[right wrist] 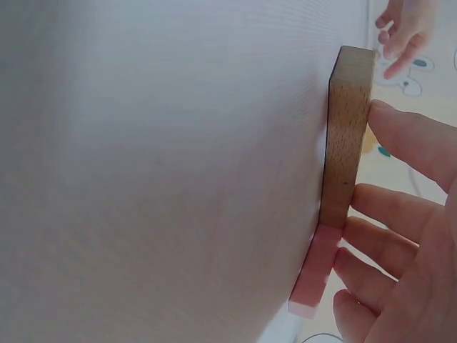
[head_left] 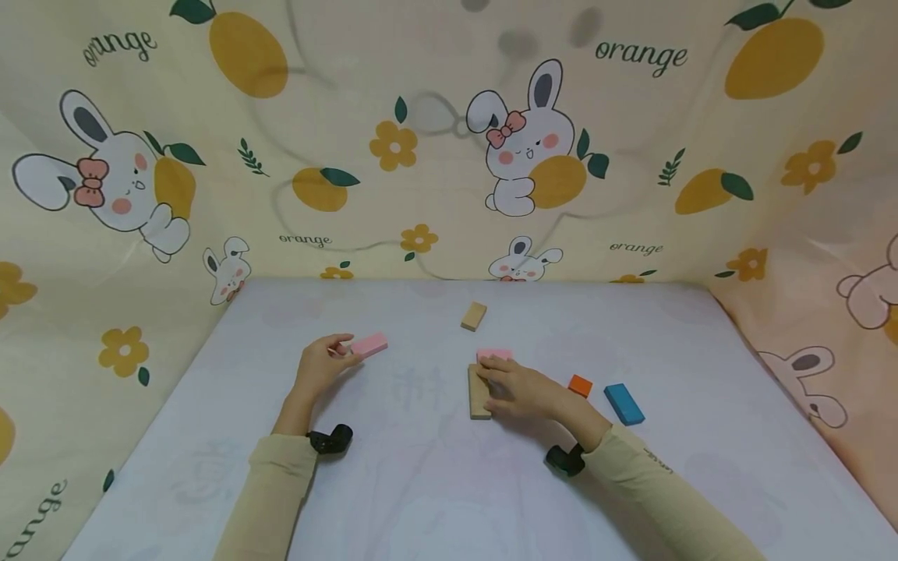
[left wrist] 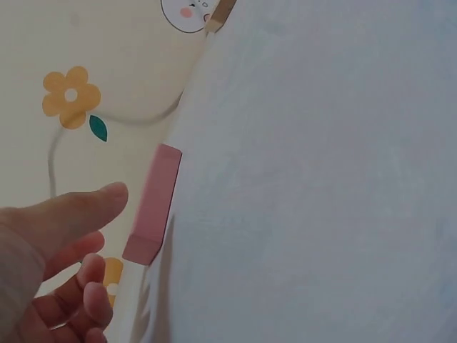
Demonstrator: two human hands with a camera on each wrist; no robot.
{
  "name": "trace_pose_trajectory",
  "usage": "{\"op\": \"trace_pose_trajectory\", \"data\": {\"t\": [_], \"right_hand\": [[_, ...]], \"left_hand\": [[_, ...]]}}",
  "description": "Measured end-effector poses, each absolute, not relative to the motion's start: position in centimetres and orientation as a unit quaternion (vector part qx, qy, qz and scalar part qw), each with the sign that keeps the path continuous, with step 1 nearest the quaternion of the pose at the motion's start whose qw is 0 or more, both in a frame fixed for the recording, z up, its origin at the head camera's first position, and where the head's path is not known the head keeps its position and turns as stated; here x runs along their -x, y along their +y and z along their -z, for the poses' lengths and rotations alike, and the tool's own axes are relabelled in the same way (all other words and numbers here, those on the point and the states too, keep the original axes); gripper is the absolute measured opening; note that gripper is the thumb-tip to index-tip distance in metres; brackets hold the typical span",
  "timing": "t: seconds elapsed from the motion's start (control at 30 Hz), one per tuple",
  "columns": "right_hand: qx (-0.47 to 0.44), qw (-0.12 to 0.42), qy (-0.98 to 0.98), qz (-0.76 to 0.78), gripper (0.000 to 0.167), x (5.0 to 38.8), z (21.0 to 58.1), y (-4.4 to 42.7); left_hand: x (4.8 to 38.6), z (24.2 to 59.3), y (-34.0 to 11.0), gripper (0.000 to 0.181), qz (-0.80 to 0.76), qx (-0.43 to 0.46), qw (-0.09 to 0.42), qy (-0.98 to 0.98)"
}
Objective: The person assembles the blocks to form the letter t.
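Observation:
A pink block (head_left: 369, 345) lies on the table beside my left hand (head_left: 324, 365). In the left wrist view that block (left wrist: 155, 204) is a little apart from the thumb of my left hand (left wrist: 61, 264), whose other fingers are loosely bent around nothing. My right hand (head_left: 522, 388) rests on a long wooden block (head_left: 479, 393), with a second pink block (head_left: 494, 354) at its far end. The right wrist view shows the fingertips of my right hand (right wrist: 407, 221) along the wooden block (right wrist: 346, 136) and the pink one (right wrist: 316, 271), which touch end to end.
A small wooden block (head_left: 474, 316) lies farther back at the middle. To the right of my right hand are an orange block (head_left: 580, 385) and a blue block (head_left: 624, 404). A patterned cloth hangs behind the white table (head_left: 421, 483).

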State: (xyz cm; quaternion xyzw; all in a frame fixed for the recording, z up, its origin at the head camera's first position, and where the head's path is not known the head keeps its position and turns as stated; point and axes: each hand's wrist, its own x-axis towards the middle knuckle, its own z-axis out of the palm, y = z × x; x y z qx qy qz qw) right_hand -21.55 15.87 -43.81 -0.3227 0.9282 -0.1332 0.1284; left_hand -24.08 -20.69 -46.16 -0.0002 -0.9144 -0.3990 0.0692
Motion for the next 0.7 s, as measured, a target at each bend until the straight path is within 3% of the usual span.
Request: {"op": "trace_pose_trajectory", "data": {"t": [0.7], "right_hand": [[0.324,0.124,0.929,0.131,0.06,21.35,43.6,15.91]], "left_hand": [[24.61,46.45,-20.73,0.05,0.394,-0.037,0.005,-0.918]]}}
